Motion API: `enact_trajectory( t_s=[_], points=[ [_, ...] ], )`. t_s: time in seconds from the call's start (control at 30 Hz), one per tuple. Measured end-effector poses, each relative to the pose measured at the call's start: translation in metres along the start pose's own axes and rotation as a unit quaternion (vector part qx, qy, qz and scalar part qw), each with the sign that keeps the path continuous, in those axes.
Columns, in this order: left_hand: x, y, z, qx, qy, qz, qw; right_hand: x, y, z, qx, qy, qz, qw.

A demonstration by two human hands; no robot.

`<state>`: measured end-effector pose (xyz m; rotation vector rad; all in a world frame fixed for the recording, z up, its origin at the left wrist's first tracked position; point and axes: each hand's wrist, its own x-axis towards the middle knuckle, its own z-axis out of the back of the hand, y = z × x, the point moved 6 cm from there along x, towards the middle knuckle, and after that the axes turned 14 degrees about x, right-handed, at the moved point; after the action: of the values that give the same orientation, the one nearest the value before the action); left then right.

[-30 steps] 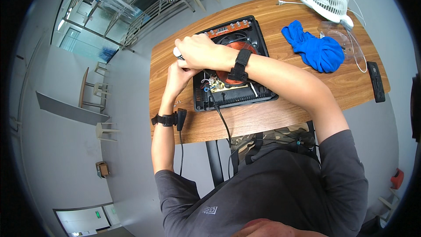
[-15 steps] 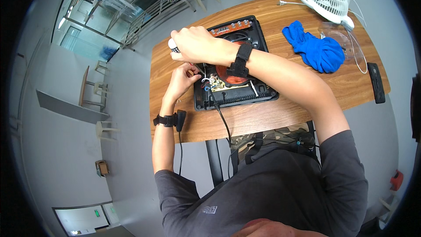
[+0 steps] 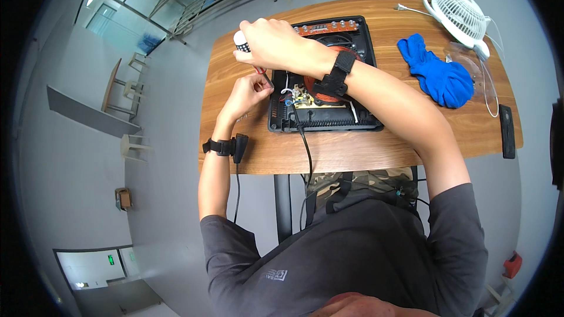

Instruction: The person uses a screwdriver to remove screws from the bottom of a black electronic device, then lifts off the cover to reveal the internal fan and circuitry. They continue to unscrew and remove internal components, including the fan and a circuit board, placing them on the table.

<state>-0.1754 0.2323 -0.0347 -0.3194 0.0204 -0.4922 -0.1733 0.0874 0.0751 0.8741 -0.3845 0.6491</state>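
Note:
On the table lies an opened induction cooker (image 3: 326, 125), its black shell showing a copper coil (image 3: 322, 95), a small circuit board (image 3: 302, 98) and an orange control strip (image 3: 341, 26). My right hand (image 3: 279, 44) reaches across it, closed round the white and black handle of a screwdriver (image 3: 241, 41). The dark shaft slants down past a red collar toward the shell's left edge. There my left hand (image 3: 244, 95) is closed, thumb and fingertips pinched beside the shaft's lower end. What they pinch is too small to make out.
A black cord (image 3: 308, 152) runs from the cooker's front over the edge of the wooden table (image 3: 376, 152). Toward the right lie a bundled blue cloth (image 3: 440, 79), a white fan (image 3: 461, 14) with its cord, and a black strip (image 3: 507, 132).
The view has shifted slightly, so the table sits further right. My right hand has tilted a little, and more of the screwdriver's shaft shows. Both hands stay at the cooker's left edge.

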Motion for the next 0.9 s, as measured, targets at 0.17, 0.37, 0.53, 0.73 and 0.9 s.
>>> enact_trajectory(
  t_s=[0.17, 0.37, 0.53, 0.73, 0.9],
  points=[
    [-0.014, 0.013, 0.005, 0.008, -0.018, -0.020, 1.000, 0.007, 0.010, -0.009, 0.022, -0.001, 0.000, 1.000],
    [-0.025, 0.055, -0.002, 0.124, 0.043, 0.056, 0.990, 0.009, 0.016, -0.011, 0.038, 0.011, -0.010, 0.999],
    [-0.024, 0.082, -0.019, 0.199, 0.103, 0.069, 0.972, 0.002, 0.008, -0.015, 0.031, 0.021, -0.013, 0.999],
    [-0.019, 0.080, -0.024, 0.188, 0.092, 0.065, 0.976, -0.003, -0.007, -0.006, 0.006, 0.023, -0.044, 0.999],
    [-0.017, 0.081, -0.017, 0.157, 0.109, 0.082, 0.978, -0.007, -0.009, 0.004, 0.006, 0.003, -0.013, 1.000]
  ],
)
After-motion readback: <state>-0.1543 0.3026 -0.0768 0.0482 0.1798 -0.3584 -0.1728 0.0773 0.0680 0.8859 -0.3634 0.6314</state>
